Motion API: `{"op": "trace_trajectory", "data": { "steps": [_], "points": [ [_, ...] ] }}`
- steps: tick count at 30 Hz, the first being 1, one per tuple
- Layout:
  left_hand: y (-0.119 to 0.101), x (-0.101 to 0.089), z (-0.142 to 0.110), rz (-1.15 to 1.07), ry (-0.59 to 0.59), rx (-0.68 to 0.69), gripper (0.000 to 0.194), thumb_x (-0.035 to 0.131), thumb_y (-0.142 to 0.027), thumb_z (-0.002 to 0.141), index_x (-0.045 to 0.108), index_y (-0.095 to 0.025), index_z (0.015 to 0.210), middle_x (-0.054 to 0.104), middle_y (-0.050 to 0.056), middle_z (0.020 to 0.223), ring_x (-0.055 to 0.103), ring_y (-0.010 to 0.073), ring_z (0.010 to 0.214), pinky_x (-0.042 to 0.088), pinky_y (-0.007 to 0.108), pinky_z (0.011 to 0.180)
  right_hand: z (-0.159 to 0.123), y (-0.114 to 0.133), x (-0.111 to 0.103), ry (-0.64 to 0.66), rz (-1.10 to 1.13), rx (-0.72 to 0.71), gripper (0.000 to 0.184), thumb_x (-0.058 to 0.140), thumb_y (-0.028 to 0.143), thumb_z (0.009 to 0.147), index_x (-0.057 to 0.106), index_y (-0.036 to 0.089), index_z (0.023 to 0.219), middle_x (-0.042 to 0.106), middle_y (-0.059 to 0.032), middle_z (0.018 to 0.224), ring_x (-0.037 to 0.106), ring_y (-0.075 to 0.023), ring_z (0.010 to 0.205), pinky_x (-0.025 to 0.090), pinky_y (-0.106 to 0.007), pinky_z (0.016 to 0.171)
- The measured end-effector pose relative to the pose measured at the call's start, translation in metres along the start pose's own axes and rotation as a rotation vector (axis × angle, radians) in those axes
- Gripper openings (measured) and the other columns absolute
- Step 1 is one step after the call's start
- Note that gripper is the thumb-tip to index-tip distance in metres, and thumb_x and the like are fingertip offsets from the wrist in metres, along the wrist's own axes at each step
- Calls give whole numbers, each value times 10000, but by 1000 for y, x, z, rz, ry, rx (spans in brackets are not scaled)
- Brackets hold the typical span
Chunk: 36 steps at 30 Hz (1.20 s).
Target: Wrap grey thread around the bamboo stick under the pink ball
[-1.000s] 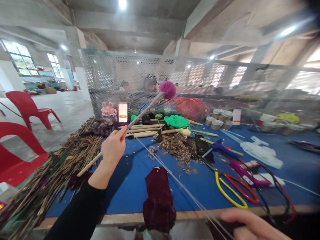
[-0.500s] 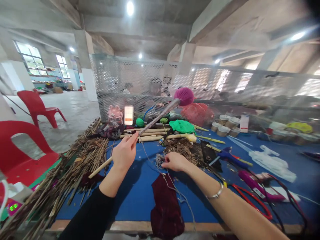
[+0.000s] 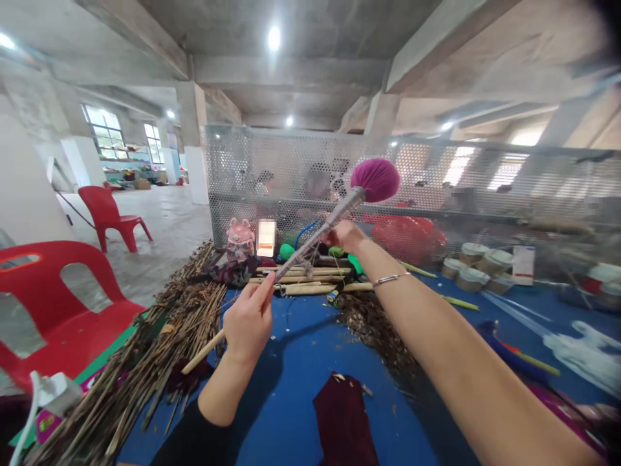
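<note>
My left hand (image 3: 248,320) pinches a long wooden stick (image 3: 301,244) near its lower part and holds it slanted up to the right. The stick's upper shaft is wrapped in grey thread and ends in a round magenta pompom (image 3: 374,179). My right hand (image 3: 342,236), with a bracelet on the wrist, reaches forward and closes its fingers on the wrapped shaft just below the pompom. A thin thread hangs around the shaft between both hands.
The blue table (image 3: 295,362) holds a heap of dry twigs (image 3: 145,362) on the left, bare sticks (image 3: 295,285), a dark red cloth (image 3: 344,421), wood chips and small cups (image 3: 478,268). A mesh screen (image 3: 272,175) stands behind. Red chairs (image 3: 58,304) are on the left.
My right hand rose from the thread on the table up to the wrapped shaft near the pompom. The camera view shifted left, and the stick stayed raised in my left hand.
</note>
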<state>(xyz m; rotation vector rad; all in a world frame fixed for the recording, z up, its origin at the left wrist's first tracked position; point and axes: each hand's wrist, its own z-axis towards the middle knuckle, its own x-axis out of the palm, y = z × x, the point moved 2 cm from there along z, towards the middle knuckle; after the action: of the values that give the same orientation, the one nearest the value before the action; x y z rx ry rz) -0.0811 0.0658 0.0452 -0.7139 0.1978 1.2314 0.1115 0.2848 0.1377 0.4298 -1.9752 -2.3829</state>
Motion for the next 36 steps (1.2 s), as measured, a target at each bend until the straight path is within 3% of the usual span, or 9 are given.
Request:
{"op": "trace_trajectory", "data": {
  "steps": [10,14,16,18,21,23,25,29,36],
  "points": [
    [0,-3,2,-6,-88,46,332,504,-248,873,595,-272,1191,663,-4,843,594,92,688,343,194,554,24,54,-15,92,253,-184,177,460,340,843,488,206,730,643,-31,741,579,-125,616,494,-276,613],
    [0,-4,1,-7,-84,42,337,509,-243,869,594,-272,1194,667,-3,853,595,96,687,344,197,554,9,52,-14,20,65,-63,237,386,316,886,505,195,721,595,-14,597,531,-102,508,458,-227,532],
    [-1,-5,1,-4,-71,33,338,500,-240,874,591,-271,1198,669,0,861,598,100,693,346,199,558,-14,47,-13,32,-55,47,227,471,280,856,520,174,661,554,-8,496,470,-87,415,403,-206,442],
    [-2,-5,1,-3,-56,29,337,486,-247,881,589,-266,1201,670,6,867,601,104,703,348,200,563,-48,41,-9,190,-150,128,208,603,279,782,552,152,626,570,-20,479,462,-83,387,367,-199,398],
    [-3,-5,1,-16,-51,33,337,472,-262,889,584,-267,1207,667,12,864,595,101,696,349,199,571,-111,25,-5,797,-455,446,256,711,368,671,638,140,759,678,-55,670,588,-127,520,424,-206,442],
    [-3,-5,1,-24,-59,36,335,472,-262,890,585,-270,1205,664,12,856,590,97,686,347,197,571,-141,13,-10,1026,-577,612,343,744,348,604,654,151,869,698,-53,777,630,-154,605,439,-207,457],
    [-3,-5,0,-28,-65,37,331,476,-263,887,592,-268,1197,663,11,848,587,96,680,344,198,570,-150,-1,-17,974,-617,558,359,731,264,582,640,165,915,692,-27,753,621,-143,594,431,-198,460],
    [-4,-5,0,-24,-62,34,327,476,-267,885,602,-263,1186,664,15,846,586,101,686,339,199,566,-136,-31,-20,583,-555,227,220,589,143,633,586,169,852,635,20,606,526,-99,472,407,-204,468],
    [-2,-1,-1,-23,-29,39,331,468,-270,890,590,-277,1198,659,9,833,589,104,690,344,201,580,-125,-76,20,347,-897,62,164,478,121,755,608,170,842,626,2,658,548,-111,599,393,-208,563]
  ]
}}
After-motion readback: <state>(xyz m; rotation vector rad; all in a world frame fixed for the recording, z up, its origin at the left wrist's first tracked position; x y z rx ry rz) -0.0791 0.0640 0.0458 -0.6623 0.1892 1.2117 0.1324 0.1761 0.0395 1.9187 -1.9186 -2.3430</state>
